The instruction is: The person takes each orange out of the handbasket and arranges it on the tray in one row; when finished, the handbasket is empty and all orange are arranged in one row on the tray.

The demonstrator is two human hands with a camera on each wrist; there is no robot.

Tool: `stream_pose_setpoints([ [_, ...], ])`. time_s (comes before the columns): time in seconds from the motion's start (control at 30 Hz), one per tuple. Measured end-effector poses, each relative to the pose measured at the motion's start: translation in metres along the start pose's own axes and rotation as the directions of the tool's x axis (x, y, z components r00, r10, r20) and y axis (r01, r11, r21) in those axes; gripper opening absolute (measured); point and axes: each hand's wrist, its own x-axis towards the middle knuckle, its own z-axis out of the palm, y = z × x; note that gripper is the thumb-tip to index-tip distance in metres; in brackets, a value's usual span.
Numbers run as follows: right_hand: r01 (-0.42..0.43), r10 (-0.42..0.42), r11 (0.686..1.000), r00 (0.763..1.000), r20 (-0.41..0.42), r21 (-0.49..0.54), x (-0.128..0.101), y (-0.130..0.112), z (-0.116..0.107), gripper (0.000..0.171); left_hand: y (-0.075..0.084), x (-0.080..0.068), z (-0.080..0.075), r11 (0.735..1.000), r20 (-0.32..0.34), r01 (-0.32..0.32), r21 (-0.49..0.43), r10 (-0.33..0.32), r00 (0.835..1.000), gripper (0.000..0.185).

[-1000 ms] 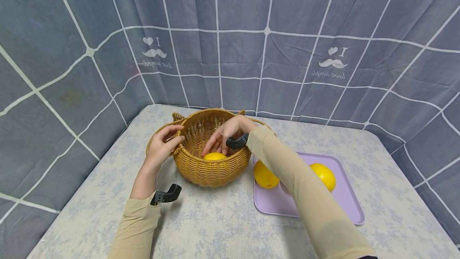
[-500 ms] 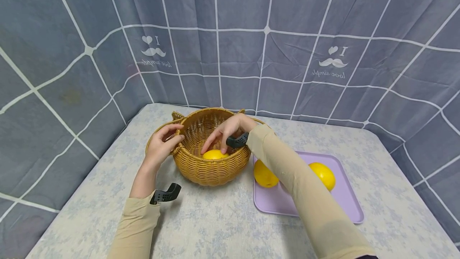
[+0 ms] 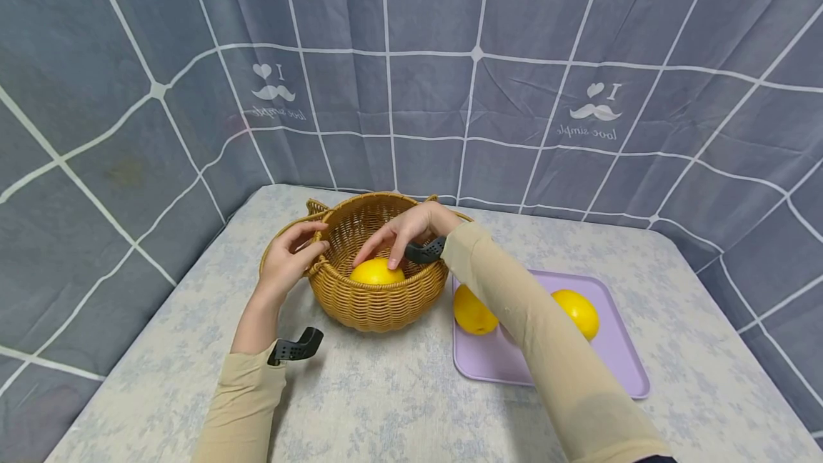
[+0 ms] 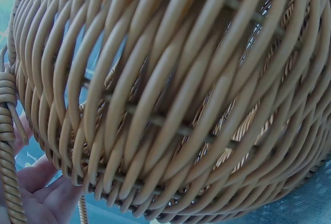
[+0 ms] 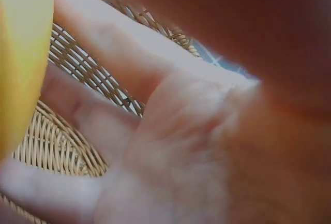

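A round wicker basket (image 3: 375,308) of tan-brown weave stands on the table. My left hand (image 3: 286,261) holds its left rim between thumb and fingers, by the handle joint; in the left wrist view the weave (image 4: 170,100) hides most of that hand. Reaching in over the right side, my right hand (image 3: 406,233) grips a smooth, rounded yellow fruit (image 3: 376,272), thumb on its right and fingers on the far side. The front rim covers the fruit's lower part. Close up in the right wrist view, the same yellow fruit (image 5: 23,63) sits at the left edge beside the fingers.
A shallow lilac tray (image 3: 491,371) lies right of the basket, partly under my right forearm. It bears a yellow fruit (image 3: 474,311) on its left and another yellow fruit (image 3: 578,314) on its right. A grey-blue curtain (image 3: 437,91) hangs behind the table.
My right hand has taken hold of the yellow fruit in the basket and raised it a little, slightly to the left, so more of it shows above the rim. The left hand stays put.
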Motion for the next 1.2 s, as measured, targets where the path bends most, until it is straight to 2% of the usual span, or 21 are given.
stream_pose_setpoints([
  [0.6,0.031,-0.031,0.999,1.0,-0.001,-0.01,-0.0003,0.0005,-0.0002,0.098,0.0015,-0.0007,0.0006,1.0,-0.001,-0.018,-0.02,0.018,1.0,0.033],
  [0.93,0.113,-0.11,0.993,0.99,-0.088,0.027,0.0004,-0.0001,0.0029,0.076,0.0001,-0.0002,0.0003,1.0,-0.005,-0.014,-0.003,0.014,1.0,0.034],
  [1.2,0.088,-0.083,0.995,0.992,-0.096,0.054,-0.002,-0.0001,0.003,0.1,0.0001,-0.0001,0.0004,1.0,0.003,-0.017,-0.011,0.017,1.0,0.033],
])
